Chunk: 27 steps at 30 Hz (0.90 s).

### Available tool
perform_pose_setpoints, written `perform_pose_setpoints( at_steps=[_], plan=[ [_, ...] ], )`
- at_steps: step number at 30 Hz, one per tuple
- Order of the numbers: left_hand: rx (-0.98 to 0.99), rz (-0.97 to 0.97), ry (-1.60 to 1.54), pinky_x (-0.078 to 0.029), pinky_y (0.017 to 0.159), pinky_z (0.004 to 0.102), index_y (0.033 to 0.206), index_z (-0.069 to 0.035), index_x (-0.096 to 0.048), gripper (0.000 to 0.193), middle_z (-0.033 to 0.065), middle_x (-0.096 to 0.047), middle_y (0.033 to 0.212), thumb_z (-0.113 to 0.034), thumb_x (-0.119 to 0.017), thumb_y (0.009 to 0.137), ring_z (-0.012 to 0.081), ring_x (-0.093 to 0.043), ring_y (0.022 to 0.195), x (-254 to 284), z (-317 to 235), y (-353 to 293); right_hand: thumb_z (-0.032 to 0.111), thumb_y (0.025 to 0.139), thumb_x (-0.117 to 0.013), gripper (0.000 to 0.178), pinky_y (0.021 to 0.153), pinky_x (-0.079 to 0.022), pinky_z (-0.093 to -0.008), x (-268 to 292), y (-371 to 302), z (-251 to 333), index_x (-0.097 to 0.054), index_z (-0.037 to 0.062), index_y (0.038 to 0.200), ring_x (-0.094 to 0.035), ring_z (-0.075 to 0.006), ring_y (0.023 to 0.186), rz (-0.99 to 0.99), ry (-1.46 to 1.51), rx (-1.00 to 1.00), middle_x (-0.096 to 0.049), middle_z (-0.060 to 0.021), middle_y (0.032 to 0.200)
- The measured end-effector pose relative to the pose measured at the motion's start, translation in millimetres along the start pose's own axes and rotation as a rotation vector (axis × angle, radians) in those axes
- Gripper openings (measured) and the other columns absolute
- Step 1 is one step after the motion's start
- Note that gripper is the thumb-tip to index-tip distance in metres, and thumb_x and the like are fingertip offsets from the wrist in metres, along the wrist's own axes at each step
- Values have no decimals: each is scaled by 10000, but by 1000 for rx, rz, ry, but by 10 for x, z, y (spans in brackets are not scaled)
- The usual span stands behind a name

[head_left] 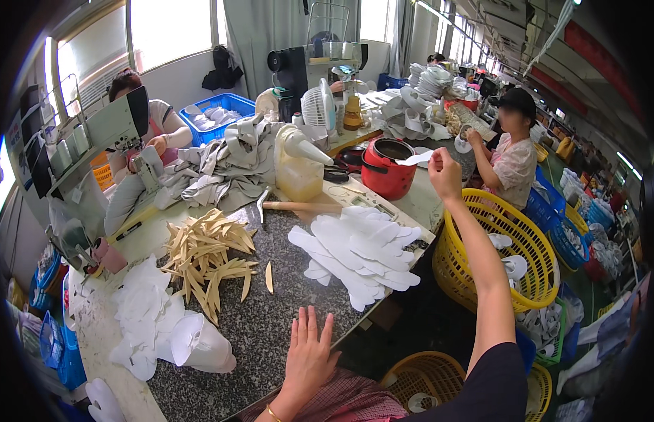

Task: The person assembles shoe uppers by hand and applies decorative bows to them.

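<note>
My right hand [445,172] is raised at the right, its fingers pinching a thin white piece [414,159] at the rim of a red pot [387,176]. My left hand [311,349] lies flat, fingers spread and holding nothing, on the speckled stone slab [267,330] near its front edge. Beyond it spreads a pile of white insole-shaped pieces [355,250]. Tan crescent-shaped strips [204,253] are heaped to the left, with one single strip [269,277] apart. More white pieces [148,309] and a rolled white stack [200,343] lie at the near left.
A hammer [299,207] lies behind the slab, beside a yellowish squeeze bottle [299,169] and grey cut pieces [232,158]. A yellow basket [450,239] stands below my right arm. One person [165,126] works at a sewing machine [109,130]; another [510,151] sits right.
</note>
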<state>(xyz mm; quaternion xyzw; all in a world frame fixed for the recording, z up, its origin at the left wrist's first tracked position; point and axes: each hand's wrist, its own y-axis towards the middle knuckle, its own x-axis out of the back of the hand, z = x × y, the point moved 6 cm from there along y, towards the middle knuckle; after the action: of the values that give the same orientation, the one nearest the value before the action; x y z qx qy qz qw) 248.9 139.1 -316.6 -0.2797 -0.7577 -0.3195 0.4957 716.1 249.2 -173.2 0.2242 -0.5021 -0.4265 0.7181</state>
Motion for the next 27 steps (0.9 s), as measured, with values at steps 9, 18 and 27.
perform_pose_setpoints(
  at_steps=[9, 18, 27],
  plan=[
    [66, -268, -510, -506, 1007, 411, 1197, 14, -654, 366, 193, -666, 1205, -100, -769, 869, 336, -600, 1218, 279, -222, 229, -9, 871, -681, 333, 760, -461, -258, 1178, -846, 539, -503, 45, 1147, -578, -92, 802, -9, 389, 67, -622, -33, 873],
    [416, 310, -1590, -526, 1005, 356, 1484, 30, -314, 720, 223, -650, 1248, -104, -752, 928, 243, -662, 1143, -190, -756, 574, -43, 832, -758, 417, 740, -502, -333, 1526, -1957, 1257, -564, 55, 1187, -657, -242, 794, 274, 273, 307, -707, -61, 940],
    [277, 279, -1674, -403, 1151, 457, 1598, -118, -87, 1251, 209, -419, 1474, -8, -915, 667, 313, -453, 1384, -272, -865, 323, 86, 791, -749, 234, 698, -509, -263, 1674, -2525, 1921, -749, 77, 1025, -681, -148, 823, 638, 516, 743, -709, -50, 1054]
  ],
)
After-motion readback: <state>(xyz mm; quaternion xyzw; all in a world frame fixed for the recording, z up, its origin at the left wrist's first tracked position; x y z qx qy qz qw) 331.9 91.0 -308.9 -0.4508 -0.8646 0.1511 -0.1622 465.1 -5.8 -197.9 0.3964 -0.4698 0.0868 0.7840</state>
